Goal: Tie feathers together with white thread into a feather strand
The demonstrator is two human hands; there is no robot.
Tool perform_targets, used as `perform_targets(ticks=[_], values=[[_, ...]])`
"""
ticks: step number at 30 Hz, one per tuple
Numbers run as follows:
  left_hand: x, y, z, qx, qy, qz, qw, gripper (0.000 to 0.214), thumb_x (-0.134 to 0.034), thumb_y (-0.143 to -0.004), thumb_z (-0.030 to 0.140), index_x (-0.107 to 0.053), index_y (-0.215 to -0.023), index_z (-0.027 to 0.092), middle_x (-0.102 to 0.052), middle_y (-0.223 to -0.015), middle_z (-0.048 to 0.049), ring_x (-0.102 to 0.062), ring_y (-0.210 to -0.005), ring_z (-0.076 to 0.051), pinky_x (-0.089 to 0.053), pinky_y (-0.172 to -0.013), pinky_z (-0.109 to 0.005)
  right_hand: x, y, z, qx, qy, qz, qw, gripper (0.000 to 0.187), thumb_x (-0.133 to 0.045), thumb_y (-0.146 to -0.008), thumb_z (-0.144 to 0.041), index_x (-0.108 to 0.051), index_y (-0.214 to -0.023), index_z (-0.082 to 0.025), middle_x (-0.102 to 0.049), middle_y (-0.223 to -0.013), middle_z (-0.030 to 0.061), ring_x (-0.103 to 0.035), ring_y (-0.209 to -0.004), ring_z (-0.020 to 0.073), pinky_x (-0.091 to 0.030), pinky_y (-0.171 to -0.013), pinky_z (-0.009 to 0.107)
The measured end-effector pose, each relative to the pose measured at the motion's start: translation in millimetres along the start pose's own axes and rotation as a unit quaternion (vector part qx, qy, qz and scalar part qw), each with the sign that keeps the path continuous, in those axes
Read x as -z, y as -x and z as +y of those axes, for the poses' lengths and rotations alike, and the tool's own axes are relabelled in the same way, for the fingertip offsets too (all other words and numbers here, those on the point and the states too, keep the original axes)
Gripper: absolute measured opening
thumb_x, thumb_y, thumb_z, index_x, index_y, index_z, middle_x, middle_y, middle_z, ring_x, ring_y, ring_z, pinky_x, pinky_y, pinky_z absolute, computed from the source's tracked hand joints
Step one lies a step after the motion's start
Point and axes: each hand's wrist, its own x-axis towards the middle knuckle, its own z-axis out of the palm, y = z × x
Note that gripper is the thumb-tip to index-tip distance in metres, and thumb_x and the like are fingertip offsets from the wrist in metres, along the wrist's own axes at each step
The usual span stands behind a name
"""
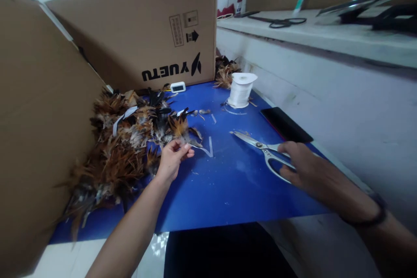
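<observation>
My left hand (174,158) is closed in a pinch on a thin white ribbon (206,151), whose folded free end rests on the blue tabletop (221,191). Brown and black feathers (178,127) sit right behind those fingertips; whether they are pinched too, I cannot tell. To the right, my right hand (301,167) has its fingers at the handles of a pair of silver scissors (260,144). Their blades look closed and point left towards the ribbon. A large pile of brown feather trim (120,156) lies left of my left hand.
Cardboard panels (130,30) wall in the left and back. A white ribbon spool (241,91) stands at the back right, near a dark phone (286,124). A small white device (177,87) sits against the cardboard. Black scissors (286,21) lie on the ledge (342,34).
</observation>
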Motion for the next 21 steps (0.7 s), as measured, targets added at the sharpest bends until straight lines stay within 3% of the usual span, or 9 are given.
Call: perform_targets(ticks=[2, 3, 4, 6, 8, 10, 12, 15, 21], values=[[-0.5, 0.3, 0.3, 0.001, 0.002, -0.004, 1.000, 0.031, -0.078, -0.061, 0.027, -0.056, -0.075, 0.012, -0.063, -0.069, -0.0011, -0.064, -0.063, -0.011, -0.054, -0.062, -0.024, 1.6, 7.6, -2.5, -0.059, -0.155, -0.024, 0.986, 0.034, -0.060, -0.067, -0.023, -0.047, -0.098, -0.024, -0.059, -0.091, 0.0096, -0.061, -0.077, 0.0230, -0.046, -0.065, 0.033], [-0.8, 0.5, 0.8, 0.002, 0.004, -0.004, 1.000, 0.030, -0.078, -0.062, 0.027, -0.056, -0.075, 0.012, -0.063, -0.068, -0.0010, -0.064, -0.063, -0.011, -0.054, -0.062, -0.024, 3.4, 12.3, -6.7, -0.093, -0.249, -0.035, 0.963, 0.038, -0.063, -0.064, -0.025, -0.046, -0.097, -0.025, -0.059, -0.090, 0.0097, -0.062, -0.079, 0.0238, -0.047, -0.066, 0.034], [-1.1, 0.9, 1.4, 0.003, 0.005, -0.005, 1.000, 0.030, -0.077, -0.062, 0.027, -0.056, -0.076, 0.012, -0.062, -0.068, -0.0009, -0.064, -0.063, -0.012, -0.054, -0.062, -0.024, 5.7, 17.5, -13.1, -0.117, -0.357, -0.039, 0.926, 0.041, -0.065, -0.063, -0.028, -0.045, -0.099, -0.026, -0.058, -0.090, 0.0094, -0.062, -0.080, 0.0234, -0.048, -0.065, 0.033], [-1.6, 1.9, 3.3, 0.004, 0.007, -0.002, 1.000, 0.030, -0.077, -0.062, 0.027, -0.056, -0.076, 0.012, -0.062, -0.068, -0.0010, -0.064, -0.063, -0.012, -0.054, -0.062, -0.024, 10.5, 29.1, -32.0, -0.147, -0.501, -0.149, 0.840, 0.050, -0.067, -0.067, -0.038, -0.044, -0.111, -0.032, -0.059, -0.092, 0.0079, -0.059, -0.068, 0.0190, -0.048, -0.054, 0.030], [-1.9, 3.0, 5.6, 0.002, 0.009, 0.003, 1.000, 0.030, -0.077, -0.062, 0.027, -0.055, -0.077, 0.012, -0.062, -0.067, -0.0009, -0.063, -0.062, -0.012, -0.054, -0.061, -0.024, 11.8, 39.9, -55.2, -0.160, -0.569, -0.233, 0.772, 0.064, -0.070, -0.064, -0.043, -0.041, -0.120, -0.034, -0.056, -0.081, 0.0031, -0.048, -0.050, 0.0124, -0.040, -0.042, 0.026], [-2.2, 4.2, 8.4, -0.003, 0.012, 0.004, 1.000, 0.030, -0.078, -0.062, 0.026, -0.055, -0.076, 0.012, -0.062, -0.067, -0.0006, -0.063, -0.061, -0.012, -0.053, -0.059, -0.024, 6.9, 47.2, -77.3, -0.155, -0.612, -0.302, 0.715, 0.065, -0.070, -0.062, -0.048, -0.045, -0.119, -0.028, -0.052, -0.077, 0.0013, -0.040, -0.046, 0.0087, -0.035, -0.039, 0.024], [-2.5, 5.4, 12.1, -0.011, 0.018, 0.005, 1.000, 0.031, -0.078, -0.061, 0.026, -0.054, -0.075, 0.013, -0.061, -0.065, 0.0005, -0.061, -0.059, -0.011, -0.052, -0.057, -0.023, -2.4, 49.2, -94.4, -0.136, -0.632, -0.349, 0.679, 0.057, -0.067, -0.066, -0.048, -0.049, -0.115, -0.024, -0.047, -0.073, -0.0006, -0.037, -0.048, 0.0076, -0.032, -0.040, 0.022], [-2.9, 7.0, 19.6, -0.019, 0.029, 0.023, 0.999, 0.032, -0.078, -0.060, 0.025, -0.052, -0.075, 0.015, -0.059, -0.062, 0.0028, -0.057, -0.053, -0.008, -0.049, -0.051, -0.020, -13.7, 44.0, -109.6, -0.081, -0.628, -0.374, 0.678, 0.045, -0.064, -0.070, -0.038, -0.052, -0.110, -0.023, -0.042, -0.068, -0.0039, -0.031, -0.049, 0.0062, -0.028, -0.041, 0.019], [-1.8, 9.2, 34.1, -0.013, 0.079, 0.041, 0.996, 0.029, -0.077, -0.062, 0.023, -0.051, -0.071, 0.016, -0.056, -0.062, 0.0039, -0.052, -0.049, -0.005, -0.042, -0.045, -0.017, -1.6, 25.3, -117.3, 0.007, -0.531, -0.339, 0.777, 0.027, -0.061, -0.072, -0.028, -0.054, -0.097, -0.023, -0.039, -0.065, -0.0056, -0.033, -0.056, 0.0082, -0.032, -0.049, 0.019]])
